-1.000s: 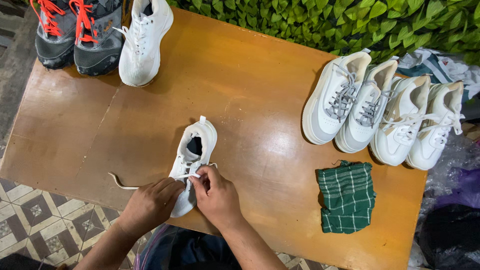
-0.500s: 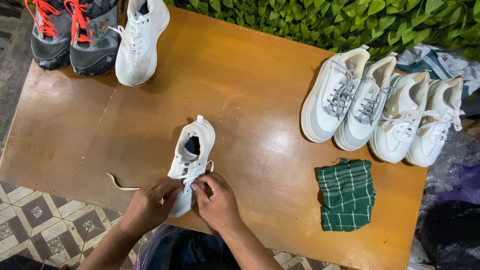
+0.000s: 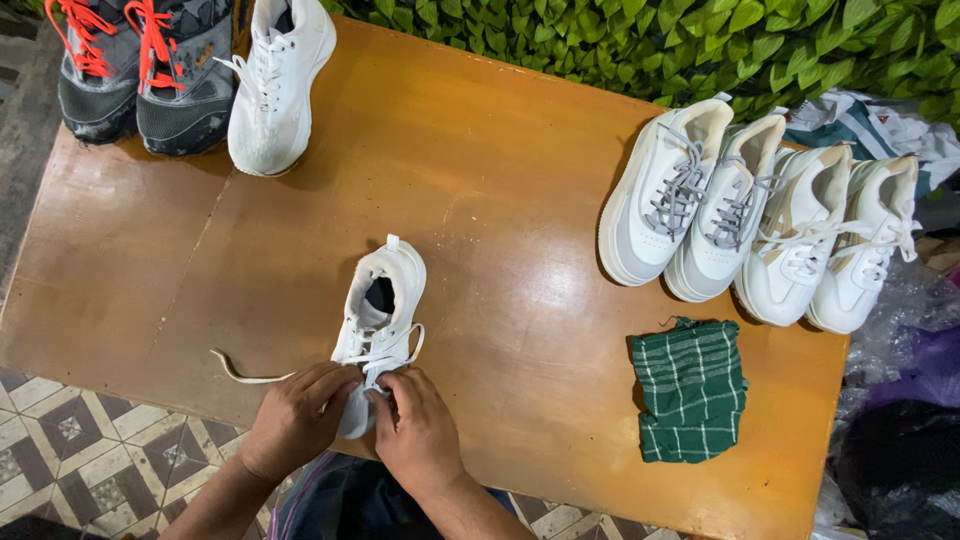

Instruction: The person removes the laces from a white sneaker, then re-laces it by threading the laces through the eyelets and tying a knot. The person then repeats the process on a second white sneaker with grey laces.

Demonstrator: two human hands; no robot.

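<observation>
A white sneaker (image 3: 383, 300) lies on the brown wooden table (image 3: 480, 170), toe toward me. My left hand (image 3: 297, 415) and my right hand (image 3: 417, 430) both pinch its white lace (image 3: 375, 358) over the toe end and cover the front of the shoe. One loose lace end (image 3: 240, 372) trails left across the tabletop.
Two dark sneakers with orange laces (image 3: 135, 65) and another white sneaker (image 3: 275, 85) stand at the far left. Several white sneakers (image 3: 750, 215) line the right side. A green checked cloth (image 3: 690, 390) lies near the right front edge. A leafy hedge (image 3: 640, 40) runs behind.
My hands have stayed on the lace, fingers shifting slightly over the toe end. The view has drifted a little; the shoe has not moved.
</observation>
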